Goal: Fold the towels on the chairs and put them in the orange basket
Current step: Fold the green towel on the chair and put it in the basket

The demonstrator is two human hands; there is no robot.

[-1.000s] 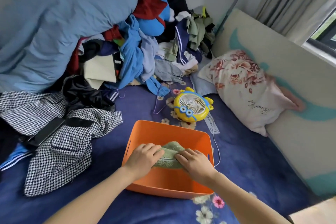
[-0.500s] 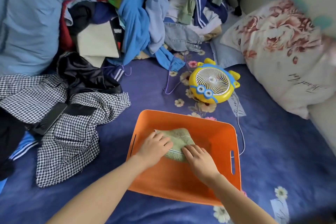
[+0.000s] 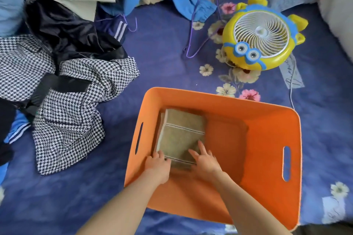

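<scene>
Bed (image 3: 162, 70): towel (image 3: 181, 131) now flat in basket (image 3: 267, 118)

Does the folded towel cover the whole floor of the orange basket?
No, the towel lies in one part of the orange basket, with bare orange floor showing beside it.

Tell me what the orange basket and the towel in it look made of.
Orange basket: likely plastic, matte and smooth, with moulded walls and cut-out handle slots. Towel: probably terry cloth, olive, fuzzy pile with woven stripe bands.
</scene>
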